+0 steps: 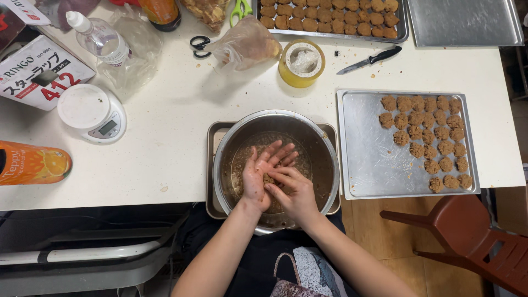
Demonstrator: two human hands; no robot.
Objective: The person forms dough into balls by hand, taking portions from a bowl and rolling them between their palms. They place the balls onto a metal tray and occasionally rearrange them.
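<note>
Over a large steel mixing bowl (324,148) at the table's front edge, my left hand (258,173) lies palm up with a small lump of brown dough (269,179) on it. My right hand (294,190) presses its fingertips onto that lump. The bowl sits in a shallow brown tray (217,132) and holds smears of brown mix. To the right lies a metal baking sheet (366,148) with several rows of brown dough balls (426,135) on its right half.
At the back stand another tray of dough balls (330,16), an empty metal tray (465,22), a black knife (369,59), a yellow tub (301,63), scissors (199,45) and plastic bags. A white scale (92,113), bottle, box and orange carton are left. A red chair (473,242) stands lower right.
</note>
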